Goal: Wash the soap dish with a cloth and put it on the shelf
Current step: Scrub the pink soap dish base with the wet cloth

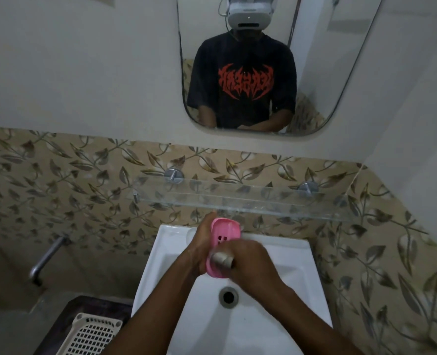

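- Frame centre: left hand (pixel 199 248) fingers gripped pink soap dish (pixel 221 248); right hand (pixel 250 262) fingers pressed grey cloth (pixel 222 261) into it.
- Washing step; glass shelf (pixel 237 201) above next requires lifting.

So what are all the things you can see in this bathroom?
soap dish: one, pink, held over the sink
cloth: one, grey, pressed on the dish under the right hand
sink: one, white, below the hands
drain: one, dark, middle of the sink
shelf: one, clear glass, on the wall above the sink
mirror: one, above the shelf
basket: one, cream, bottom left
tap: one, metal, on the wall at left
left hand: holds the dish
right hand: holds the cloth
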